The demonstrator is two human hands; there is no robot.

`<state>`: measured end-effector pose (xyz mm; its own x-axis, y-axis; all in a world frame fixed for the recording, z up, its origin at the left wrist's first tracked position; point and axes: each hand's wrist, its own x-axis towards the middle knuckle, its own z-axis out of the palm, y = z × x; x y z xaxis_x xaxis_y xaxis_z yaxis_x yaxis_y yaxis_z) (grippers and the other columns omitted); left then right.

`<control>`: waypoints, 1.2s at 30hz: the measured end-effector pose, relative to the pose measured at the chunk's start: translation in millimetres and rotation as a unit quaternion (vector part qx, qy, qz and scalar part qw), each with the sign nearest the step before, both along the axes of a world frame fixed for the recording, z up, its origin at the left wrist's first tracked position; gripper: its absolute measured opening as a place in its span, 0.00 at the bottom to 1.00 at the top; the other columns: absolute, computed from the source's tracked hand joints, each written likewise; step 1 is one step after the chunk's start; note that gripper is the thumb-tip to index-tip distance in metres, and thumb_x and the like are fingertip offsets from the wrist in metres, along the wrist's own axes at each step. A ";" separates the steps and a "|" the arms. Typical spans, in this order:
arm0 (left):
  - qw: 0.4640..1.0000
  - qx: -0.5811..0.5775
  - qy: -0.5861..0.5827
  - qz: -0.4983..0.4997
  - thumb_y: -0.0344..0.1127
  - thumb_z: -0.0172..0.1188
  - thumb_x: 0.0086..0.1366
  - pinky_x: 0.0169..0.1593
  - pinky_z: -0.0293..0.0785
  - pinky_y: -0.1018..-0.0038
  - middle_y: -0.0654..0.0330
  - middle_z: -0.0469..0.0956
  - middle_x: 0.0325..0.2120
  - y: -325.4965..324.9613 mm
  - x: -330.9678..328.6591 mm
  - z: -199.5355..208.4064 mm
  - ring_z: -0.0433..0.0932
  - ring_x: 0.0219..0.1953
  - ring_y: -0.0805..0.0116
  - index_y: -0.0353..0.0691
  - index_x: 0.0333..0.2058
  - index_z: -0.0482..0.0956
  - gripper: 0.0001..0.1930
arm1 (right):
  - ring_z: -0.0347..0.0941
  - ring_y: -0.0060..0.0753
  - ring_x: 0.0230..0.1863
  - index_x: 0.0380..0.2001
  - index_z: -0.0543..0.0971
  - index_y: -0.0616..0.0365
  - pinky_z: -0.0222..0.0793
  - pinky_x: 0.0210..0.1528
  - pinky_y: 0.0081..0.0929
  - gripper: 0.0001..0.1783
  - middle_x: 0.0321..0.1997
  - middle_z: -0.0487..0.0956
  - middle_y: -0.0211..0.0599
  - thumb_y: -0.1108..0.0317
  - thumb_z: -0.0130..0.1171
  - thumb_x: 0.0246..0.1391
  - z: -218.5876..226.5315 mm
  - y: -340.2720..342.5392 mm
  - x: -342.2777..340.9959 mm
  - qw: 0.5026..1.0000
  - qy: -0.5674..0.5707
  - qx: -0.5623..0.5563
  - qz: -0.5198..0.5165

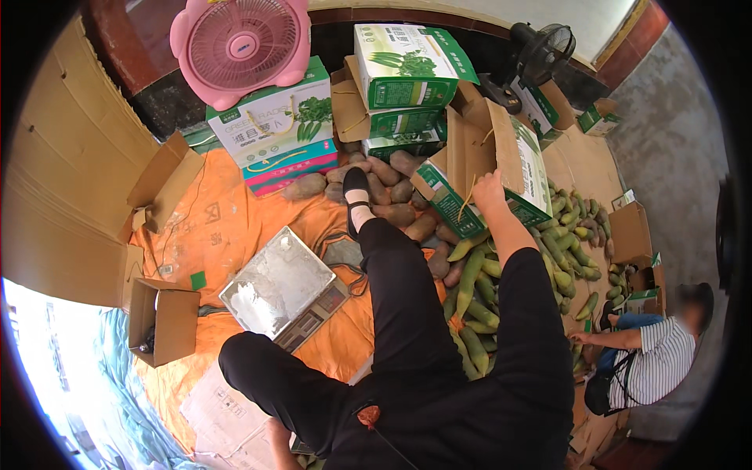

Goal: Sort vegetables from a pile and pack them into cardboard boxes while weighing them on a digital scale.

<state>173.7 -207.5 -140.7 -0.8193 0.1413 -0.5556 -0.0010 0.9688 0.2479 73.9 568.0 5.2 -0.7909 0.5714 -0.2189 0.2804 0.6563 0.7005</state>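
My right hand [489,193] reaches forward and right, its fingers closed over the near edge of an open green-and-white cardboard box [448,202]. The box tilts with its flaps up, and yellow cord shows at its side. It is beside a heap of long green radishes [472,280]. Low in the picture, close to my bent left leg, my left hand [279,435] shows only in part, with its fingers hidden. A scale [278,283] with a worn metal top rests on the orange sheet in front of my left knee.
Brown tubers [392,214] lie beyond my foot. A pink fan [244,45] stands on stacked boxes [274,117]; a black fan [540,53] is at the back right. An open carton [164,321] stands left. Another person [654,356] sits at right, beside more radishes [568,243].
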 end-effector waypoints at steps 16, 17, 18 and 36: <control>0.917 0.212 0.263 0.213 0.30 0.55 0.62 0.35 0.73 0.74 0.54 0.81 0.28 17.3 -122.2 104.6 0.78 0.29 0.69 0.33 0.39 0.80 0.10 | 0.71 0.34 0.37 0.25 0.76 0.48 0.59 0.45 0.38 0.05 0.26 0.76 0.29 0.71 0.55 0.41 107.9 -76.7 72.5 0.953 0.195 -0.118 0.199; 0.910 0.229 0.272 0.215 0.30 0.55 0.63 0.36 0.73 0.74 0.54 0.81 0.29 29.3 -130.0 118.6 0.78 0.30 0.68 0.32 0.39 0.80 0.10 | 0.72 0.35 0.37 0.24 0.76 0.48 0.59 0.48 0.38 0.04 0.26 0.76 0.30 0.71 0.57 0.41 122.7 -77.1 67.2 0.947 0.226 -0.130 0.190; 0.903 0.243 0.280 0.218 0.30 0.55 0.63 0.37 0.73 0.74 0.53 0.81 0.30 42.7 -134.1 133.0 0.78 0.31 0.68 0.32 0.40 0.80 0.10 | 0.72 0.36 0.37 0.23 0.76 0.49 0.59 0.50 0.39 0.02 0.26 0.76 0.31 0.70 0.58 0.42 136.8 -77.1 60.8 0.938 0.256 -0.144 0.182; 0.822 0.494 0.268 0.095 0.20 0.55 0.60 0.45 0.73 0.78 0.58 0.78 0.35 175.6 -157.6 272.3 0.78 0.40 0.71 0.32 0.41 0.78 0.11 | 0.69 0.17 0.30 0.33 0.77 0.64 0.66 0.35 0.19 0.08 0.26 0.77 0.29 0.69 0.57 0.54 277.7 -85.7 -41.7 0.614 0.649 -0.421 0.154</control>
<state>16.1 -31.9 131.5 -0.9683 0.1478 0.2013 0.2370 0.2895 0.9274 32.2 482.3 282.9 -0.6530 0.4682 0.5953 0.0162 0.7945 -0.6071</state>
